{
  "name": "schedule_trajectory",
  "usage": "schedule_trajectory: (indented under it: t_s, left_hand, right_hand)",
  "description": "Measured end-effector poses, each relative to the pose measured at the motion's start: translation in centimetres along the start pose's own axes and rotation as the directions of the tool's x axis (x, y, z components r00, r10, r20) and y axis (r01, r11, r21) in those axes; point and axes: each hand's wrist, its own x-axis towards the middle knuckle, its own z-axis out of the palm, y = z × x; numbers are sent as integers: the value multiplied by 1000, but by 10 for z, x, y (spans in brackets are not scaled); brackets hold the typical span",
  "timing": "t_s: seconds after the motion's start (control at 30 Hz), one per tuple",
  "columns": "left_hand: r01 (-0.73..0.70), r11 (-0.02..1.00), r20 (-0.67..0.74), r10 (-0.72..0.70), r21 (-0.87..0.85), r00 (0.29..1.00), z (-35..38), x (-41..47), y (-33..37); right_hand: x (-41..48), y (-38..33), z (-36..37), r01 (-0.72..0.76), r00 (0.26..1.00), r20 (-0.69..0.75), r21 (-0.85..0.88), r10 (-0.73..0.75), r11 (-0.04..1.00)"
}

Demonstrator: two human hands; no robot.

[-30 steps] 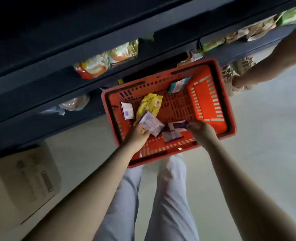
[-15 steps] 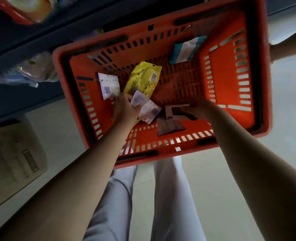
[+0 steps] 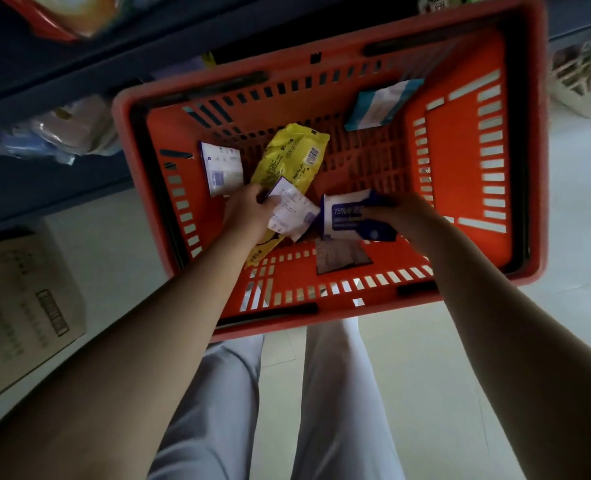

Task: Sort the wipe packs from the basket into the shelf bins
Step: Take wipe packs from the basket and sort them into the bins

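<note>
left hand (image 3: 249, 213) pinches a small white sachet (image 3: 294, 211), right hand (image 3: 408, 216) grips a white-and-navy wipe pack (image 3: 345, 216); dark shelf (image 3: 131, 64) up at eleven o'clock.

The orange slotted plastic basket (image 3: 453, 161) looks hard and smooth, with a dull sheen on its walls. The small white crinkled film pack (image 3: 292, 211) pinched in the left hand (image 3: 249, 211) is creased and faintly shiny. The white and dark-blue film pack (image 3: 347, 216) gripped by the right hand (image 3: 405, 213) is smooth and glossy. Beyond the left hand, the long yellow film pack (image 3: 287, 157) is wrinkled and glossy. Beneath the right hand, the flat grey pack (image 3: 341, 258) looks matt. Left of the left arm, the brown cardboard box (image 3: 20, 306) is matt and papery. The pale grey cloth trousers (image 3: 339, 393) look soft, the pale floor (image 3: 425, 375) smooth.
</note>
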Motion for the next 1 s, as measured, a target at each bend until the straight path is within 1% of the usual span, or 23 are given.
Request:
schedule_trajectory:
  t_s: [0.1,0.2,0.27,0.33,0.4,0.47,0.53,0.57,0.6,0.67,0.73,0.83,0.93,1.0]
  left_hand:
    - [-22,985,22,26,-172,999,-15,-12,10]
    - [-24,941,-18,19,-339,1000,-48,-44,30]
    - [-28,866,-33,14,-499,999,-80,-78,46]
    - [-23,756,-26,7,-654,1000,-116,-125,67]
    - [-50,659,-40,30,-750,999,-152,-178,88]
    - [-104,572,-92,49,-814,995,-183,-229,104]
    - [-135,466,-138,27,-874,990,-209,-276,114]
    - [-146,401,-147,27,-905,989,-219,-297,116]
    - [-160,334,-153,48,-929,987,-228,-316,118]
    - [-201,208,-182,109,-957,977,-249,-347,121]
    - [-248,113,-231,146,-962,962,-276,-372,124]
    - [-323,51,-310,172,-945,935,-323,-396,123]
    - [-384,43,-371,182,-922,911,-370,-404,110]
    - [-412,44,-398,183,-910,899,-399,-404,97]
  right_hand:
    - [-28,-14,-11,45,995,-99,226,-23,973]
    - [-79,-41,-22,181,972,-214,409,-98,895]
    - [-128,-66,-31,268,953,-264,508,-148,818]
    - [-186,-94,-41,341,935,-289,580,-205,740]
    - [-247,-119,-51,400,914,-314,591,-257,701]
    - [-300,-136,-61,445,894,-340,597,-292,668]
    - [-345,-151,-67,486,874,-357,602,-330,634]
    - [-365,-160,-68,513,858,-359,575,-367,637]
    - [-383,-169,-68,543,840,-354,547,-411,637]
    - [-414,-191,-65,561,825,-330,571,-458,599]
    - [-441,-219,-61,584,804,-322,584,-500,564]
    - [-474,-263,-49,648,749,-335,550,-571,527]
    - [-498,-297,-24,692,697,-321,534,-641,485]
    - [-509,-316,0,707,677,-314,528,-666,470]
